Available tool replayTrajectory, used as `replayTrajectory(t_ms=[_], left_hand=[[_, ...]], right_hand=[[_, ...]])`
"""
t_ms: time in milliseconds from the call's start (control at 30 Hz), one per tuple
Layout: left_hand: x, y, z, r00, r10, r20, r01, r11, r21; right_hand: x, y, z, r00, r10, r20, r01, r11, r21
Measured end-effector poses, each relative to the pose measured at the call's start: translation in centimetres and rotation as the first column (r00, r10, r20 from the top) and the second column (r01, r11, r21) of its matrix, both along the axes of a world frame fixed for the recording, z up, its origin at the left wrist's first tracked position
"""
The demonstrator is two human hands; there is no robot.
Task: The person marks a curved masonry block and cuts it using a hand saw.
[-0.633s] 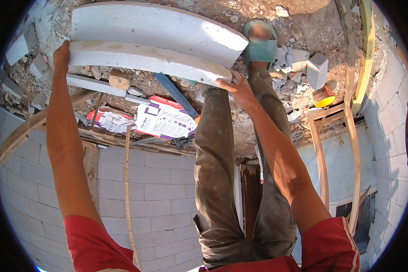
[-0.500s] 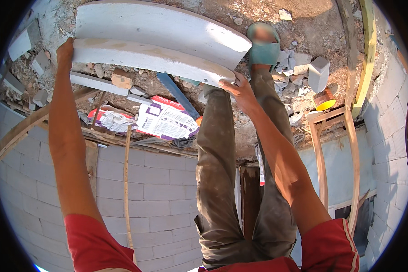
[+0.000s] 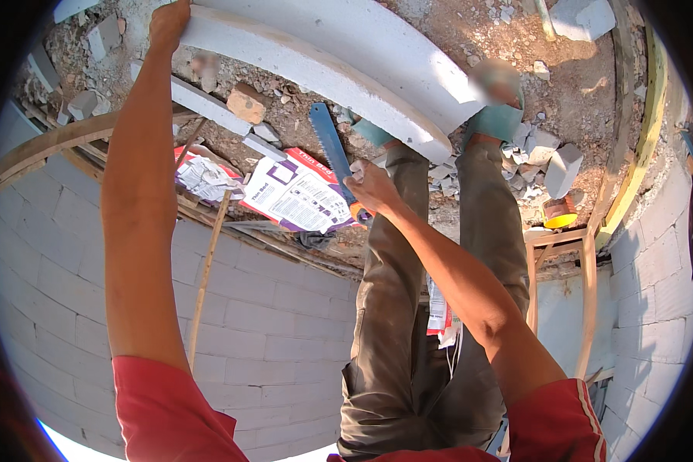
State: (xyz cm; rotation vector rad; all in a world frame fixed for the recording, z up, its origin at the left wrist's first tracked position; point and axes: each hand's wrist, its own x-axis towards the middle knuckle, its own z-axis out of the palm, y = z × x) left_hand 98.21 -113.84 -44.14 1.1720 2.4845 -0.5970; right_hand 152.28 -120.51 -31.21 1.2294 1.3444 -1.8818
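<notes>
Two long pale lightweight concrete blocks lie side by side at the top: a nearer narrow block (image 3: 316, 73) and a wider block (image 3: 408, 54) behind it. My left hand (image 3: 169, 25) is closed on the left end of the nearer one. My right hand (image 3: 371, 187) is off the blocks, its fingers closed round a hand saw (image 3: 329, 138) near the handle. The saw has a blue toothed blade pointing away from me and an orange handle, partly hidden by the hand. My foot in a green sandal (image 3: 497, 119) is by the blocks' right end.
A printed paper bag (image 3: 296, 196) lies beneath the saw, beside a crumpled bag (image 3: 208, 175). A narrow block strip (image 3: 208, 106) and a brick piece (image 3: 246, 104) lie to the left. Rubble, a yellow-rimmed tin (image 3: 560, 213) and a wooden frame (image 3: 585, 269) are at right.
My right hand has let go of the nearer block's right end, moved toward me and taken hold of the saw, which has turned. My left hand stays on the block; the view has shifted.
</notes>
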Motion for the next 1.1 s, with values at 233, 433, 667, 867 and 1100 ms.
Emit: replayTrajectory(t_ms=[233, 433, 667, 867, 1100], left_hand=[[1.7, 0.1, -1.6, 0.918, -0.396, -0.026, 0.397, 0.918, 0.002], [5.5, 2.6, -0.2, 0.977, 0.149, 0.151, -0.180, 0.959, 0.219], [8.8, 4.6, 1.8, 0.928, 0.353, 0.123, -0.372, 0.896, 0.242], [6.2, 1.0, 1.2, 0.999, 0.006, -0.035, -0.002, 0.992, 0.124], [7.4, 3.7, 1.6, 0.859, 0.487, 0.156, -0.504, 0.858, 0.099]], right_hand=[[0.8, -10.4, -11.2, 0.901, 0.410, 0.141, -0.402, 0.912, -0.085], [3.9, -15.4, -15.6, 0.888, 0.397, 0.231, -0.401, 0.916, -0.031], [3.8, -13.0, -14.7, 0.857, 0.494, -0.145, -0.447, 0.854, 0.268], [-1.8, -6.0, -3.6, 0.970, 0.188, -0.154, -0.208, 0.971, -0.119], [0.4, 1.5, 8.3, 0.981, -0.161, -0.106, 0.131, 0.961, -0.244]])
